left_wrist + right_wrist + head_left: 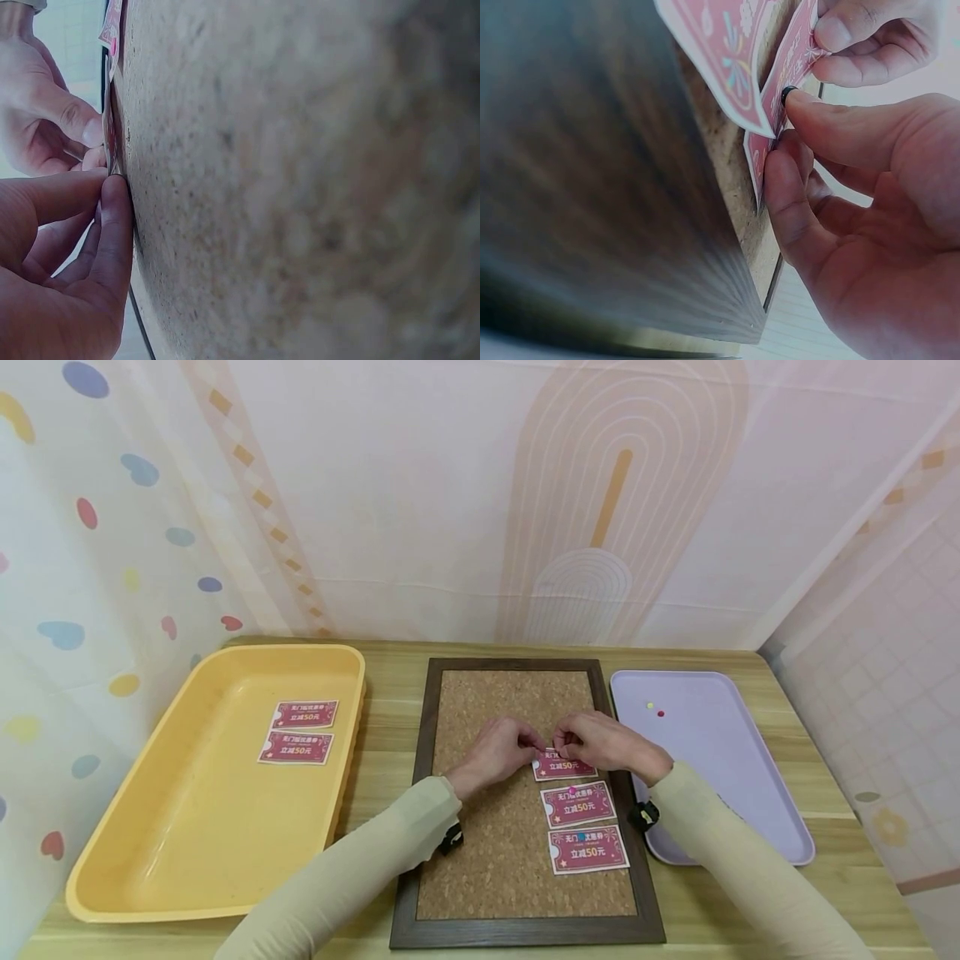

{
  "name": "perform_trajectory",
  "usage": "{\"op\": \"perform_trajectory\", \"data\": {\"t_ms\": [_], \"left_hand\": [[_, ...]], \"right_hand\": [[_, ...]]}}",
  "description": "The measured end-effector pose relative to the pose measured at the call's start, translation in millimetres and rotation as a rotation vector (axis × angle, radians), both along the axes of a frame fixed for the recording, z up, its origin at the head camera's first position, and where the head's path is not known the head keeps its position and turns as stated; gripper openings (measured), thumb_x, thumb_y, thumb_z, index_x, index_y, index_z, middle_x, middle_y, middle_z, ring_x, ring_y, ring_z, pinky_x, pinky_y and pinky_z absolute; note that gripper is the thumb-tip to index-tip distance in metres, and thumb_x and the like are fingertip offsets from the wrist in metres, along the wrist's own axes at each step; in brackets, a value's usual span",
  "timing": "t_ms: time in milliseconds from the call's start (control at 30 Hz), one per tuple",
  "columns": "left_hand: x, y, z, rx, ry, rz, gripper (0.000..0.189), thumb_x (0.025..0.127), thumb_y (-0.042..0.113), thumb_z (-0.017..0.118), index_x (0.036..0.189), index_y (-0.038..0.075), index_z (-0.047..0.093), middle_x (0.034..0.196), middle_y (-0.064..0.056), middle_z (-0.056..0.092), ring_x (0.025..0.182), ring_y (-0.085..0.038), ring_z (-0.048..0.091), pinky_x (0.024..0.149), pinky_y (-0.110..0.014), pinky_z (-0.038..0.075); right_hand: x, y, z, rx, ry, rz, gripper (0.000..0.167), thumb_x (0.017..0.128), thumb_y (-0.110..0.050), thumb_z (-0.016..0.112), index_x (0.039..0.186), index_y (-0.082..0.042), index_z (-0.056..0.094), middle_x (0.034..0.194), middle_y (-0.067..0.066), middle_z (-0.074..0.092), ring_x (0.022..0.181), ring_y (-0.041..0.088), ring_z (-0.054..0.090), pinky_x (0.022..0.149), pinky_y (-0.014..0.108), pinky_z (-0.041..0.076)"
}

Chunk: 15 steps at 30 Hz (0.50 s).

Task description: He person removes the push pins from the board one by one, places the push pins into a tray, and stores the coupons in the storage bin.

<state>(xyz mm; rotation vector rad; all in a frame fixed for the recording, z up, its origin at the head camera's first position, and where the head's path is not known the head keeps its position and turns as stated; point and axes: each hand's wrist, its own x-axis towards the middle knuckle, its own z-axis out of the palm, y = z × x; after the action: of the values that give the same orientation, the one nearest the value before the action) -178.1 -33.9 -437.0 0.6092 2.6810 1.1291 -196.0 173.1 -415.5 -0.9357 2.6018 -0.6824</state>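
My left hand (pixel 504 747) pinches the left end of the top red coupon (pixel 564 768) between thumb and finger, on the right half of the cork board (pixel 480 852). In the right wrist view my right hand (pixel 877 202) has its thumb at a small black push pin (pixel 787 95), pinched against the upper part of that coupon. Below lie a second coupon (pixel 578 810), with a pink push pin (pixel 572 791) near its top edge, and a third coupon (pixel 588 853) with a blue push pin (pixel 581 837).
A yellow tray (pixel 187 843) on the left has two more coupons (pixel 305 714) inside. On the right stands a lilac tray (pixel 750 777) holding a yellow pin (pixel 650 705) and a red pin (pixel 661 713). The board's dark wooden frame (pixel 525 933) surrounds the cork.
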Motion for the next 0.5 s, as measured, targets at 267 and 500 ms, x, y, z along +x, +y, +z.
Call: {"op": "perform_trajectory", "data": {"t_ms": [267,500], "left_hand": [[-0.8,0.7,0.6,0.0,-0.004,-0.007,0.01,0.093,0.003,0.074,0.097,0.007,0.081,0.094,-0.002,0.076,0.083,-0.01,0.064,0.075,-0.028,0.052],[-0.4,-0.2,0.8,0.007,-0.005,-0.005,0.01,0.092,0.003,0.074,0.098,0.007,0.081,0.095,-0.003,0.077,0.086,-0.012,0.066,0.078,-0.03,0.052]], "right_hand": [[-0.2,2.2,-0.8,-0.008,0.01,0.025,0.02,0.097,0.001,0.065,0.083,-0.013,0.064,0.08,-0.004,0.058,0.074,0.01,0.051,0.07,0.03,0.043],[0.4,5.9,3.5,-0.026,-0.01,0.063,0.017,0.1,-0.003,0.063,0.087,-0.013,0.064,0.087,-0.003,0.057,0.081,0.013,0.051,0.076,0.034,0.044]]}}
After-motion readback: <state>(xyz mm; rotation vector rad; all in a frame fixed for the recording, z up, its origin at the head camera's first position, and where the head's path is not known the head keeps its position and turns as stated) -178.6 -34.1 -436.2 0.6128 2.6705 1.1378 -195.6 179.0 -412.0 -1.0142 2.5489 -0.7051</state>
